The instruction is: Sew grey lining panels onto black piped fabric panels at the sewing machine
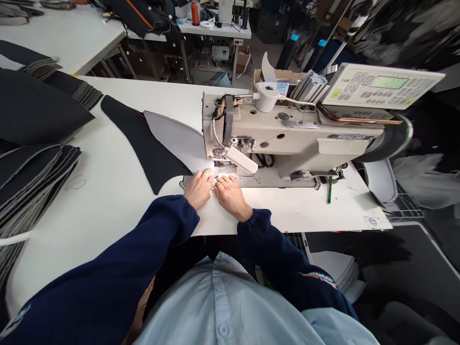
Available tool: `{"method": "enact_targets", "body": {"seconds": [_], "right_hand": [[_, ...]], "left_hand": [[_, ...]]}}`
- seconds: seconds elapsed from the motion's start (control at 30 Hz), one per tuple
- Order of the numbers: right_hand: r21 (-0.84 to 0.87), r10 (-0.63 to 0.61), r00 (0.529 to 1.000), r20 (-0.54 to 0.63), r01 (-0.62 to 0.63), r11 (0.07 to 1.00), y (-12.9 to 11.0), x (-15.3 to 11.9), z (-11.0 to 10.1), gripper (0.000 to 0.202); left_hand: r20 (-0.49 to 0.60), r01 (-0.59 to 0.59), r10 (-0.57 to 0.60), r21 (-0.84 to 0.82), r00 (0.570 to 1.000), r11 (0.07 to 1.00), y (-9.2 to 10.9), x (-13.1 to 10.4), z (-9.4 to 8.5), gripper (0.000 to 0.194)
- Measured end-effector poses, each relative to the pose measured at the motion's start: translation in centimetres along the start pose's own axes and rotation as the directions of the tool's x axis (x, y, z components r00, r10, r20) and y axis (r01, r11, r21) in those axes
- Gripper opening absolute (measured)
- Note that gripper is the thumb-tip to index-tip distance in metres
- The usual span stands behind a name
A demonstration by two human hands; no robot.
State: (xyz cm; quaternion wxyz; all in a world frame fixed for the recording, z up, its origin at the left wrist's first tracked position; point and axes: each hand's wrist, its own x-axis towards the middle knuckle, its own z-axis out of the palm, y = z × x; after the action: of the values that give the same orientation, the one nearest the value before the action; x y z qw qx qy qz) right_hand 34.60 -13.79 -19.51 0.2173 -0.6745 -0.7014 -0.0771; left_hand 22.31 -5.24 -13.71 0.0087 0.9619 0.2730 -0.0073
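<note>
A sewing machine stands in front of me, its needle area lit by a small white lamp. A grey fabric panel joined to a black fabric piece lies to the left, its narrow end running to the needle area. My left hand grips the near end of the grey panel, fingers bent and close together. Beside it, my right hand is closed at the front of the needle plate, fingertips pressed together. Whatever is under those fingertips is hidden.
Stacks of dark fabric pieces lie on the left of the white table. A control panel sits on top of the machine. A green-handled tool is at the right. Light cut pieces rest below the table edge.
</note>
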Motion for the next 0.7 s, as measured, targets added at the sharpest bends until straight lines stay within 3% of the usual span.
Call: {"method": "enact_targets", "body": {"seconds": [0.23,0.47,0.7], "right_hand": [[0.076,0.116,0.992,-0.05,-0.112,0.991,0.5,-0.8,-0.8,0.029],[-0.018,-0.041,0.998,0.057,0.042,0.999,0.4,0.8,-1.0,0.024],[-0.019,-0.047,0.991,0.124,0.049,0.999,0.3,0.7,-0.6,0.023]], "left_hand": [[0.055,0.008,-0.009,0.027,0.998,1.0,1.3,-0.2,0.3,0.045],[0.055,-0.01,0.007,0.064,0.998,0.998,1.3,-0.5,0.8,0.042],[0.026,-0.025,0.024,0.032,0.999,0.999,0.3,-0.6,1.6,0.046]]}}
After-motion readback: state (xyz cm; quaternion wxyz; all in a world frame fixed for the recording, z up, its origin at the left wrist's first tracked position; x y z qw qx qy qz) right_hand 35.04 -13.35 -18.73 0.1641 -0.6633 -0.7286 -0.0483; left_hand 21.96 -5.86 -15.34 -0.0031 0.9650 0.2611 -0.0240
